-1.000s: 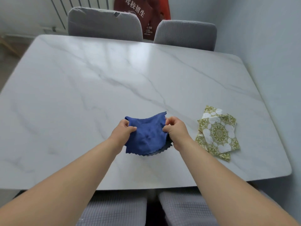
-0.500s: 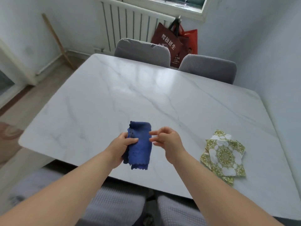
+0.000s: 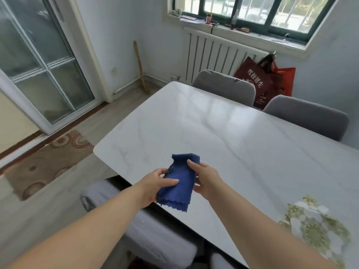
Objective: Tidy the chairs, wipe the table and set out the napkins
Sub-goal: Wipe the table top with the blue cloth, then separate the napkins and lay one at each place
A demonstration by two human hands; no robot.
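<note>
fingers of both hands grip the blue cloth — above the table.

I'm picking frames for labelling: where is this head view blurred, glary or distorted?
Head view: the napkins at lower right are smeared by blur; daylight lays a broad sheen on the marble table; the wide lens bows the glass door frame; the blue cloth, left hand and right hand look fairly sharp.

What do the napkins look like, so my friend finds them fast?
Start at the big white marble-look table. Follow its near edge rightward to a small stack of paper napkins lying flat. Only they carry a green-and-white flower pattern; the folded blue cloth nearby is plain.
</note>
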